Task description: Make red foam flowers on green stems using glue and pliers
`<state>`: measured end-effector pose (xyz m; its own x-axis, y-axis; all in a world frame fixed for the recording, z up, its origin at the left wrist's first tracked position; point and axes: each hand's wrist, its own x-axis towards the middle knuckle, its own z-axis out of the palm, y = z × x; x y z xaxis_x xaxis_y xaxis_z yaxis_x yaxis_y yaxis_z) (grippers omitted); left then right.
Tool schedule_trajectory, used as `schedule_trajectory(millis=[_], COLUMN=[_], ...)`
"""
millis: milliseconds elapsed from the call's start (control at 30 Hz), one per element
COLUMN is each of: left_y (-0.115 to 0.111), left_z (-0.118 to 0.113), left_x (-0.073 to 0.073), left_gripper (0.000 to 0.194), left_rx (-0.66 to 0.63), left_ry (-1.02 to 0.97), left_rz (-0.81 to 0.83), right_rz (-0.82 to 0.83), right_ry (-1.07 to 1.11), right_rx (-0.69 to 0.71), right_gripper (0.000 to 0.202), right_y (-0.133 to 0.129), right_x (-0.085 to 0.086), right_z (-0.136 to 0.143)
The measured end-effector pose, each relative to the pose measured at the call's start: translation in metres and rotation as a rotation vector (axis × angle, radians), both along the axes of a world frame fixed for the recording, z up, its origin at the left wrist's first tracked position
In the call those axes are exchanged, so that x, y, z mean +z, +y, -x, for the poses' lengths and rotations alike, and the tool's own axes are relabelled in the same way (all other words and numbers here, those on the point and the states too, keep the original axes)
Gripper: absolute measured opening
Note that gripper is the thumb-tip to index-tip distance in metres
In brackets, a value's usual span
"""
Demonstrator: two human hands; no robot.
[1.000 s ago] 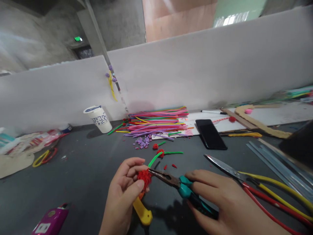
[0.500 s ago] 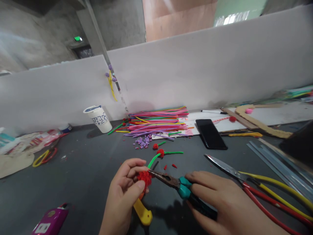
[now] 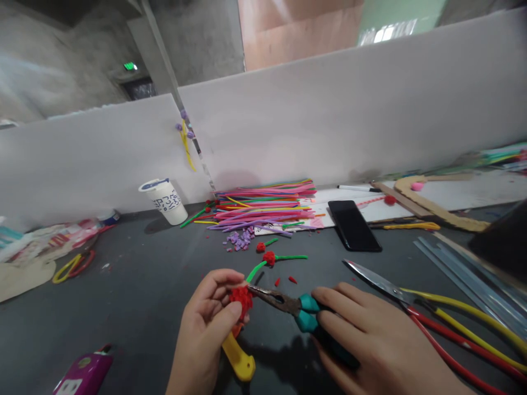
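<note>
My left hand (image 3: 212,321) pinches a fuzzy red pom-pom (image 3: 241,299) between thumb and fingers. Wrapped round the handles of needle-nose pliers (image 3: 307,312) is my right hand (image 3: 370,334); the plier tips touch the top of the pom-pom. Just beyond them lies a red ball with green stems (image 3: 269,258), and behind that a smaller red ball (image 3: 261,247) with a short green stem. Two small red bits (image 3: 292,280) rest near the pliers. A yellow handle (image 3: 239,359) shows below my left hand; what it belongs to is hidden.
Large scissors (image 3: 395,291) lie open at the right, near a black phone (image 3: 354,225). At the back are a bundle of coloured pipe cleaners (image 3: 265,203), purple snippets (image 3: 240,239) and a white cup (image 3: 165,203). Small scissors (image 3: 73,267) and a purple lighter-like object (image 3: 84,373) are at the left.
The pliers and my right hand have tilted slightly, with the tips still at the pom-pom. The whole view has shifted a little; nothing else has visibly moved.
</note>
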<state>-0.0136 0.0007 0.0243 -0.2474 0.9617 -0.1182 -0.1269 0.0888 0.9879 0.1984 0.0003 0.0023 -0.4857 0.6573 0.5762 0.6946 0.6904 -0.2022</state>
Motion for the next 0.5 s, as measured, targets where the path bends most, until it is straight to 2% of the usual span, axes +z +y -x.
schedule_trajectory(millis=[167,333,500], left_y=[-0.0004,-0.0002,-0.0015], left_z=[0.0021,0.0033,0.0013], left_x=[0.0004,0.0001,-0.0002], left_gripper=[0.016,0.013,0.014], left_rx=[-0.024,-0.033,-0.029], left_ry=[-0.017,-0.008,0.018], left_rz=[-0.017,-0.036,-0.026], right_rz=[0.051,0.063,-0.024], right_ry=[0.026,0.026,-0.020], right_rx=[0.002,0.008,-0.004], right_gripper=[0.012,0.016,0.016], right_y=[0.0006,0.0014,0.0005], right_x=[0.0041,0.0002,-0.0039], right_z=[0.0016,-0.0005,0.0003])
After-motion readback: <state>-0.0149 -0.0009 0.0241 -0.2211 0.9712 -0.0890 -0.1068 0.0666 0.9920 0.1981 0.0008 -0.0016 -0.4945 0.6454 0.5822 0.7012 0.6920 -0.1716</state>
